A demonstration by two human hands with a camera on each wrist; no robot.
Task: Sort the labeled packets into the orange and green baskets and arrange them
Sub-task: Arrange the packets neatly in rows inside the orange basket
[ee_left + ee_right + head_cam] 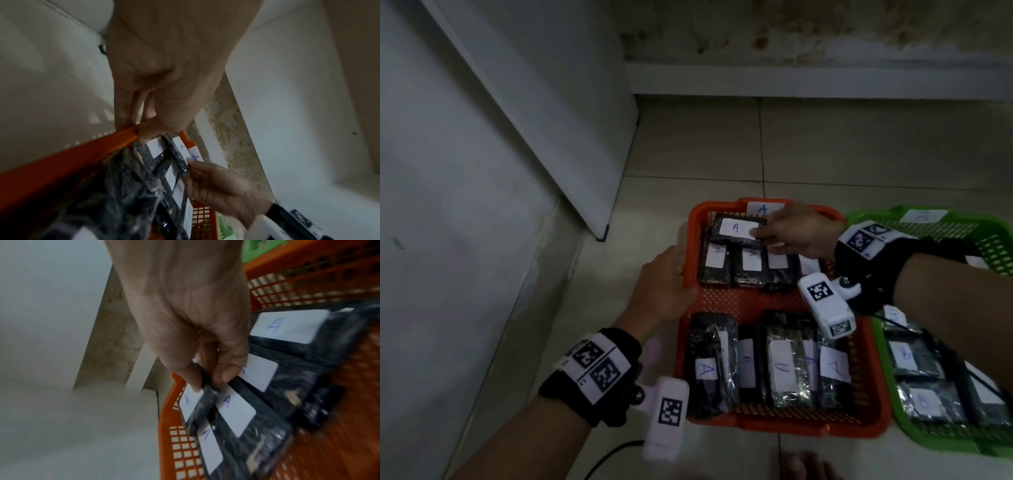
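An orange basket (756, 301) on the floor holds several dark packets with white "A" labels, in a far row and a near row (767, 363). My right hand (787, 231) pinches one "A" packet (736, 231) that lies crosswise over the far row; the right wrist view shows thumb and fingers (226, 371) clamped on its edge (197, 404). My left hand (664, 277) grips the orange basket's left rim (115, 138), fingers (125, 116) outside and thumb on top. A green basket (993, 246) on the right holds "B" packets (911, 356).
A white panel (544, 113) leans against the wall on the left, its lower corner near the orange basket. The tiled floor (825, 147) stretches behind the baskets to a stained wall base. A black cable (613, 455) trails from the left wrist device.
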